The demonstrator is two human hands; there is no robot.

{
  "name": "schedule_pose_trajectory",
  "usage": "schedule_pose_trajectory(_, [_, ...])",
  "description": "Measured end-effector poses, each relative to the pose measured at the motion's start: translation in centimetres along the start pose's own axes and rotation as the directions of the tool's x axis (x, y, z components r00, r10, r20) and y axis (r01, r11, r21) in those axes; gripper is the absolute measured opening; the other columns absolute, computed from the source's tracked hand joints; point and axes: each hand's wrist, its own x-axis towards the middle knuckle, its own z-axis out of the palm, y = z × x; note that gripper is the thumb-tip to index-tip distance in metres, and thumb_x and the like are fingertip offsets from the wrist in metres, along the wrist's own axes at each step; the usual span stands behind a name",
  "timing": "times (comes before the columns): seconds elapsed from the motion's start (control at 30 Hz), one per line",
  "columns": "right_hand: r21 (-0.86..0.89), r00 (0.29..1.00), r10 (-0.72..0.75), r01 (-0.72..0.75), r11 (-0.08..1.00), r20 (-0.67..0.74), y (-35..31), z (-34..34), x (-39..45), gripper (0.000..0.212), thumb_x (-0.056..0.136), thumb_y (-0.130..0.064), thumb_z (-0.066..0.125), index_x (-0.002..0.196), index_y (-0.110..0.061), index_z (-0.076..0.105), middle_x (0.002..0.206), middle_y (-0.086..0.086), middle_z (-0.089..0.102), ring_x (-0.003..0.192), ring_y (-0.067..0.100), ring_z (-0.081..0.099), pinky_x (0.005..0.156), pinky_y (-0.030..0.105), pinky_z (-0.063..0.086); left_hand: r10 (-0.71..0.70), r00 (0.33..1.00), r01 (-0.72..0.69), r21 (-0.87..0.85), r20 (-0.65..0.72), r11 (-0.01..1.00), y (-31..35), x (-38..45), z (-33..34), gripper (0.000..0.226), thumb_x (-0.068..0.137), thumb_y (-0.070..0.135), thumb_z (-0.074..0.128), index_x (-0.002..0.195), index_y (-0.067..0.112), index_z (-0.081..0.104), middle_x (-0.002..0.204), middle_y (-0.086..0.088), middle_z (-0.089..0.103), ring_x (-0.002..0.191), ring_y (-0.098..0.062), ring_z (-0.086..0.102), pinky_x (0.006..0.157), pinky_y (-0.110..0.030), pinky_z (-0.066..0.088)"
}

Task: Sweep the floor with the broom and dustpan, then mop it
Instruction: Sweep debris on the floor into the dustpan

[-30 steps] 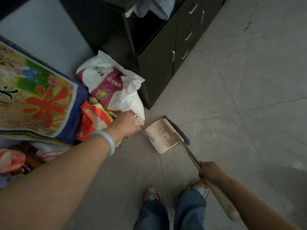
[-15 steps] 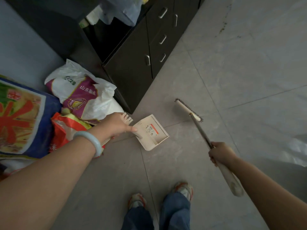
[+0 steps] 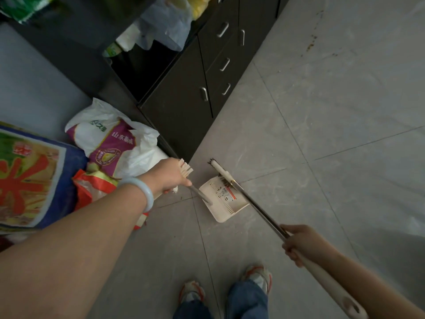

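Note:
A cream dustpan [image 3: 224, 201] lies on the grey tiled floor [image 3: 299, 125] in front of my feet. My left hand [image 3: 170, 177] grips the top of its long metal handle, where a comb-toothed piece sticks out past my fingers. My right hand [image 3: 303, 244] grips the broom [image 3: 255, 207] where the metal pole meets its cream grip. The broom head, cream with dark bristles, rests at the dustpan's far mouth edge, and the pole crosses over the pan's right side.
A black cabinet [image 3: 184, 107] with drawers stands just beyond the dustpan. Printed sacks and bags [image 3: 112, 143] are piled against the wall on the left, close behind my left hand. My two shoes [image 3: 257, 278] stand near the bottom edge. Open tile stretches to the right.
The broom head has swept left and toward me, from open floor to the dustpan's mouth. My left hand has kept its grip on the dustpan handle.

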Motion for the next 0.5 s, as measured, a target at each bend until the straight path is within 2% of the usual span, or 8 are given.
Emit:
schedule_pose_trajectory(0.07, [0.005,0.999,-0.025,0.025,1.0,-0.032,-0.4,-0.3,-0.2,0.062,0.081,0.013,0.051,0.138,-0.01,0.046,0.041,0.01,0.047,0.031,0.017,0.041,0.033,0.019,0.036,-0.004,1.0,0.004,-0.023,-0.012,1.0,-0.1,-0.2,0.3,0.025,0.081,0.024,0.075,0.083,0.012,0.054,0.062,-0.01,0.065,0.04,-0.019,0.058,0.043,-0.026,0.047])
schedule_pose_trajectory(0.1, [-0.007,0.998,-0.04,0.04,0.999,-0.056,-0.7,-0.3,0.3,0.062,0.081,0.012,0.051,0.138,-0.012,0.046,0.041,0.009,0.048,0.032,0.018,0.043,0.034,0.02,0.038,0.008,0.999,-0.009,-0.034,-0.032,0.999,-0.2,-0.1,0.4,0.023,0.081,0.023,0.075,0.084,0.012,0.055,0.063,-0.009,0.066,0.043,-0.019,0.062,0.045,-0.028,0.051])
schedule_pose_trajectory(0.17, [-0.067,0.992,-0.068,0.061,0.996,-0.103,-1.7,-0.1,2.1,0.054,0.08,0.01,0.048,0.128,-0.014,0.053,0.038,0.007,0.049,0.032,0.02,0.044,0.035,0.022,0.04,0.049,0.994,-0.052,-0.037,-0.096,0.998,-0.7,0.1,0.5,0.025,0.077,0.025,0.077,0.089,0.013,0.059,0.075,-0.004,0.067,0.062,-0.021,0.067,0.06,-0.031,0.056])
schedule_pose_trajectory(0.27, [-0.152,0.986,-0.08,0.057,0.987,-0.148,-3.5,0.9,4.1,0.029,0.078,0.009,0.043,0.1,-0.005,0.056,0.033,0.005,0.05,0.028,0.02,0.047,0.036,0.023,0.042,0.109,0.984,-0.116,-0.042,-0.144,0.992,-1.2,0.3,0.7,0.039,0.076,0.028,0.079,0.11,0.025,0.061,0.092,0.005,0.062,0.089,-0.017,0.061,0.076,-0.026,0.048])
schedule_pose_trajectory(0.33, [-0.178,0.989,-0.068,0.044,0.983,-0.13,-4.0,2.0,4.7,0.023,0.079,0.008,0.041,0.095,0.0,0.056,0.039,0.009,0.054,0.026,0.017,0.048,0.034,0.022,0.041,0.148,0.979,-0.157,-0.051,-0.141,0.986,-1.2,0.4,0.8,0.051,0.077,0.024,0.078,0.123,0.028,0.056,0.101,0.002,0.062,0.095,-0.017,0.059,0.081,-0.025,0.046])
schedule_pose_trajectory(0.43, [-0.227,0.999,-0.033,0.023,0.974,-0.04,-3.3,4.2,4.2,0.027,0.08,0.006,0.042,0.098,0.002,0.06,0.055,0.012,0.058,0.028,0.015,0.052,0.034,0.024,0.044,0.187,0.972,-0.189,0.001,-0.142,0.982,-0.9,0.4,0.9,0.058,0.079,0.023,0.076,0.131,0.029,0.049,0.111,-0.002,0.064,0.101,-0.021,0.061,0.087,-0.032,0.049])
schedule_pose_trajectory(0.5, [-0.231,0.998,-0.057,0.06,0.971,0.018,-2.7,4.5,3.0,0.022,0.076,0.008,0.045,0.085,-0.004,0.061,0.046,0.006,0.055,0.032,0.017,0.05,0.039,0.029,0.049,0.2,0.97,-0.196,0.043,-0.137,0.98,-0.9,0.3,0.9,0.06,0.081,0.023,0.073,0.134,0.029,0.045,0.112,-0.003,0.064,0.103,-0.024,0.061,0.088,-0.035,0.049])
